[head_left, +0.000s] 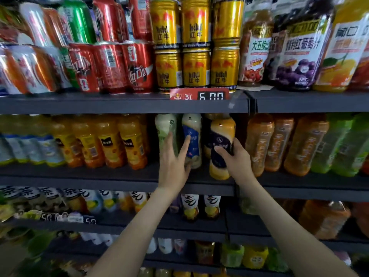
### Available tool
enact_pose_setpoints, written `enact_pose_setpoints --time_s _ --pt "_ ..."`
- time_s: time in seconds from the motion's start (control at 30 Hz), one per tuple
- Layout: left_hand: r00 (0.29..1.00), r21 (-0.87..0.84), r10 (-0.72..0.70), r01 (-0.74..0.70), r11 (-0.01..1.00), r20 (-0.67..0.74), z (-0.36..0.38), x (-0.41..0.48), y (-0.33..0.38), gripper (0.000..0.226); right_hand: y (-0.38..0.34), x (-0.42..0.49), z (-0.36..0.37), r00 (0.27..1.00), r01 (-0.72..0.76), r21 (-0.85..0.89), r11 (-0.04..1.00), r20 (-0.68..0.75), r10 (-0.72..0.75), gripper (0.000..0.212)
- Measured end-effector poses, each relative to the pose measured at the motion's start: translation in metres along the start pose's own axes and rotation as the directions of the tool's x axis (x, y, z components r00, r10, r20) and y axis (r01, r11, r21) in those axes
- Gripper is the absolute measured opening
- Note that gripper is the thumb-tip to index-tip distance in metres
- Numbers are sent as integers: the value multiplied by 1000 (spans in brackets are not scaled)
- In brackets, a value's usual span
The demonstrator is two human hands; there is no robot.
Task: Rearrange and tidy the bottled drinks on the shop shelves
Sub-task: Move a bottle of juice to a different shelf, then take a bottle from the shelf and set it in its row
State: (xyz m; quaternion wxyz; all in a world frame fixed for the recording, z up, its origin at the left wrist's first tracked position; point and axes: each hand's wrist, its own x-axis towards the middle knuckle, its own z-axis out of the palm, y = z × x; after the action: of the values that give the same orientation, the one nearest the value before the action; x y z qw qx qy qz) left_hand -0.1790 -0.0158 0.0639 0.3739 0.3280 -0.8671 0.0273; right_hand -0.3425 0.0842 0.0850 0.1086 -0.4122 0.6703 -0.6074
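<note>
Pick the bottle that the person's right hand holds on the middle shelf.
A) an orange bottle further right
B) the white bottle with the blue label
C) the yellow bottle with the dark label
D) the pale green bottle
C: the right hand curls round the yellow bottle with the dark label, while the left hand only lays straight fingers on the pale green bottle and its neighbour.

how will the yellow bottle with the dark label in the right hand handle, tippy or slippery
The yellow bottle looks full, so it is probably heavy for its size. It is tall and narrow and leans in the right hand, so it may tip if set down carelessly. Its glossy wrap looks smooth, possibly slippery, though the narrowed waist should help the grip.
</note>
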Motion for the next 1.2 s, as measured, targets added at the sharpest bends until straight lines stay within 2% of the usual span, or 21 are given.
enact_pose_setpoints --time_s 0.2,0.43,0.57,0.67,0.77,1.03,1.2 --pt "999 59 20 -22 998 32 17 6 -4 94 -1 20 15 1000 -9 -93 996 15 10 57" --pt "998 -46 -19 21 999 52 32 1 12 87 3 25 18 996 -34 -173 984 74 47 78" --pt "1000 -123 -5 6 992 8 37 -6 39 82 -5 2 9 999 9 -206 979 46 0 75" --pt "995 -190 95 -91 978 14 41 -12 71 83 -3 -21 -8 990 140 -318 938 65 -125 61" --pt "989 -292 133 -107 950 71 45 -15 113 82 4 -38 -44 977 213 -396 893 71 -201 52" --pt "966 -400 210 -135 906 149 63 -26 266 55 47 -69 -204 992 93 -427 899 -39 -121 36" --pt "945 -560 251 -95 823 209 80 -33 382 44 74 -88 -324 991 77 -440 895 -63 -116 35"
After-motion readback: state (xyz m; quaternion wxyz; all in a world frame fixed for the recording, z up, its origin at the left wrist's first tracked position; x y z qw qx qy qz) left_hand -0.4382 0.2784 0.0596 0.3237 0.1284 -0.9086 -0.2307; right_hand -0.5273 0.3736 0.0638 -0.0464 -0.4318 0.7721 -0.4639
